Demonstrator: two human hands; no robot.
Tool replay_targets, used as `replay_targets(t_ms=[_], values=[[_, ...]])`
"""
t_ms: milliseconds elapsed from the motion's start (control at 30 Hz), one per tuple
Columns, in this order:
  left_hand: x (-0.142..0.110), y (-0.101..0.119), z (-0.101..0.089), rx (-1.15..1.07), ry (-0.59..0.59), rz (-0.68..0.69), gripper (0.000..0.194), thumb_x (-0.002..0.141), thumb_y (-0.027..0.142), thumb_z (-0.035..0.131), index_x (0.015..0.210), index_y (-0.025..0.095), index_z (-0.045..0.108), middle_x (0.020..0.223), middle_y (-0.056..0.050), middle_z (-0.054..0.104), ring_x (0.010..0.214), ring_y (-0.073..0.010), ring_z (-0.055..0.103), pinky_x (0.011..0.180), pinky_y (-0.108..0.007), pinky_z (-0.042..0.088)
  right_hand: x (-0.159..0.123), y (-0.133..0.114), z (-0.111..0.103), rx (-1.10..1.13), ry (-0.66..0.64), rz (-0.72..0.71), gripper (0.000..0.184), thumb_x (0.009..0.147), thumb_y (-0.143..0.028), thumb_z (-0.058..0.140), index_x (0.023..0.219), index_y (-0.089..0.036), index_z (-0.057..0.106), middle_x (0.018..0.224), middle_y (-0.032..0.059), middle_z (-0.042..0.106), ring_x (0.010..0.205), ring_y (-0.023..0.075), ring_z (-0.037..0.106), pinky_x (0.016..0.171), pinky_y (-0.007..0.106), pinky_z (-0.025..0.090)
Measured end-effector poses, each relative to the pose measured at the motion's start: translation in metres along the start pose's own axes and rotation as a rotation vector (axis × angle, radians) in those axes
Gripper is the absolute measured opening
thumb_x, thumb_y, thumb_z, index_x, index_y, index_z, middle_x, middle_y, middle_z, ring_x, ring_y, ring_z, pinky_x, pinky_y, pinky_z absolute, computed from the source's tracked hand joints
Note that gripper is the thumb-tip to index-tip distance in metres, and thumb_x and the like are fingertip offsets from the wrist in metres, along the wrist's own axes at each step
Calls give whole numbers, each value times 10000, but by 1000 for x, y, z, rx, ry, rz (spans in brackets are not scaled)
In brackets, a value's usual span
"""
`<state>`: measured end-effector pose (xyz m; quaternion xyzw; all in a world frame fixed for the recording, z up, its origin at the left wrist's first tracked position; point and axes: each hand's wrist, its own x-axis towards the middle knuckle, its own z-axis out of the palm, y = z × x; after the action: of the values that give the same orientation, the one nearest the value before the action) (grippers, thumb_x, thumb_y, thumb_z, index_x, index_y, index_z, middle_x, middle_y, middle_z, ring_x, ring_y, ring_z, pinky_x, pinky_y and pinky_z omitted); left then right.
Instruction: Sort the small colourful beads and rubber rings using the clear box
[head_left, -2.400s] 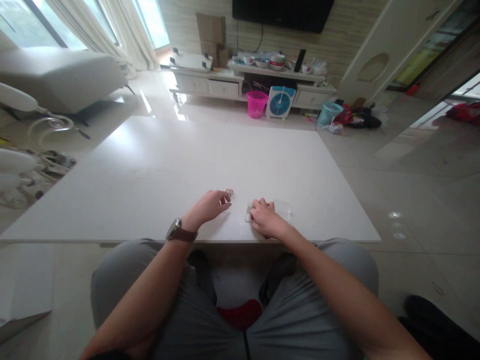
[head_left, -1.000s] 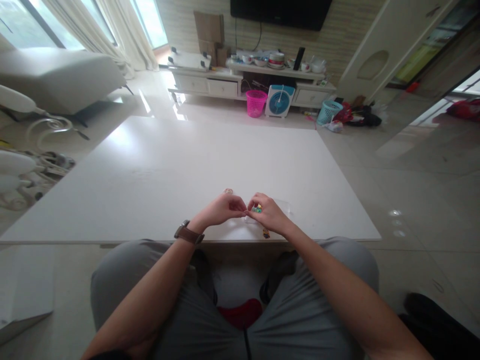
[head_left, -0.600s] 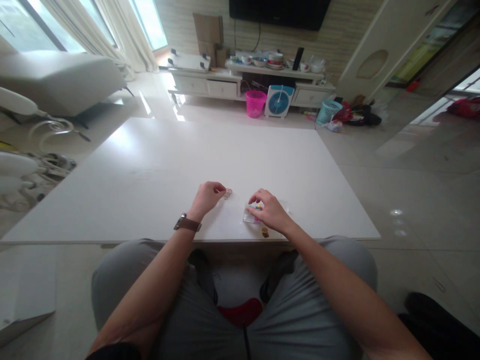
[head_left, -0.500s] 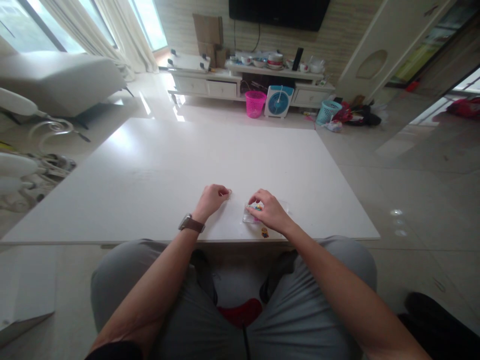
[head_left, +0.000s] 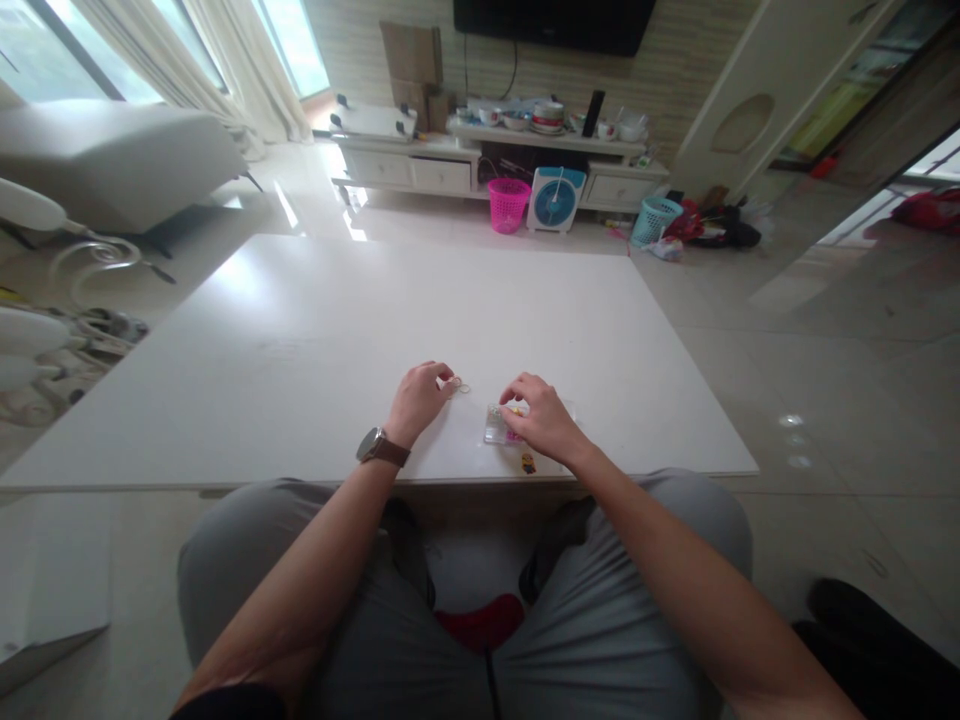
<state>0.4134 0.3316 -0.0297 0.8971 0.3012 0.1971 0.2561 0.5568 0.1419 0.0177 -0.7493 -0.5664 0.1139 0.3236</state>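
My left hand (head_left: 420,395), with a watch on its wrist, is closed in a pinch on a thin light cord (head_left: 463,388) that curls out beyond the fingertips near the table surface. To the right, my right hand (head_left: 541,415) bends over a clear plastic box (head_left: 495,432), thumb and forefinger close together at its upper left part. Whatever lies between those fingertips is too small to make out. Small colourful pieces (head_left: 514,435) show inside the box, partly hidden by the hand. Just below the box, a small yellow-and-dark cartoon figure (head_left: 529,463) lies near the table's front edge.
A large white table (head_left: 337,330) spreads in front of my knees. Farther off stand a pink basket (head_left: 508,207), a blue-and-white fan (head_left: 556,200) and a light blue basket (head_left: 654,222), before a low cabinet (head_left: 442,177) with dishes on top. Chairs (head_left: 34,335) stand at left.
More of the cord shows beyond my left fingertips, and that hand has shifted slightly up. My right fingers have moved a little up and right over the box, uncovering its left part.
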Motion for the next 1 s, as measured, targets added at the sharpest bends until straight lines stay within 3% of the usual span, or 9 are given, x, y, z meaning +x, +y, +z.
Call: replay_targets(t_ms=[167, 333, 533, 767, 1000], values=[[-1, -1, -5, 35, -46, -41, 154, 865, 316, 621, 849, 200, 720, 894, -67, 727, 751, -178, 618, 742, -299, 463, 1, 6, -1, -180, -25, 23, 52, 872, -176, 617, 871, -204, 660, 971, 57, 646, 998, 240, 556, 857, 367, 383], [-4, 1, -10, 82, -171, -127, 107, 782, 207, 625, 739, 209, 723, 790, -72, 733, 760, -206, 632, 714, -298, 457, 0, 8, 1, -234, -71, 13, 65, 872, -183, 618, 893, -202, 675, 990, 61, 645, 1008, 243, 551, 840, 365, 377], [-6, 5, -5, 79, -131, -146, 144, 807, 206, 597, 760, 209, 733, 806, -81, 747, 774, -213, 641, 737, -305, 462, 0, 7, 2, -237, -74, 3, 68, 878, -188, 615, 896, -203, 680, 999, 59, 649, 1016, 239, 555, 836, 363, 373], [-5, 2, 5, 46, -75, -110, 199, 869, 326, 596, 801, 214, 746, 784, -81, 742, 759, -214, 651, 744, -313, 467, 0, 6, 2, -233, -71, -4, 64, 879, -196, 620, 894, -206, 682, 1002, 61, 652, 1014, 241, 557, 835, 363, 372], [-3, 3, -1, 34, -89, -149, 139, 836, 278, 627, 805, 217, 749, 792, -68, 746, 778, -209, 657, 756, -306, 477, -1, 5, 1, -231, -77, -4, 65, 878, -191, 622, 894, -207, 682, 1001, 62, 655, 1010, 239, 555, 828, 360, 370]])
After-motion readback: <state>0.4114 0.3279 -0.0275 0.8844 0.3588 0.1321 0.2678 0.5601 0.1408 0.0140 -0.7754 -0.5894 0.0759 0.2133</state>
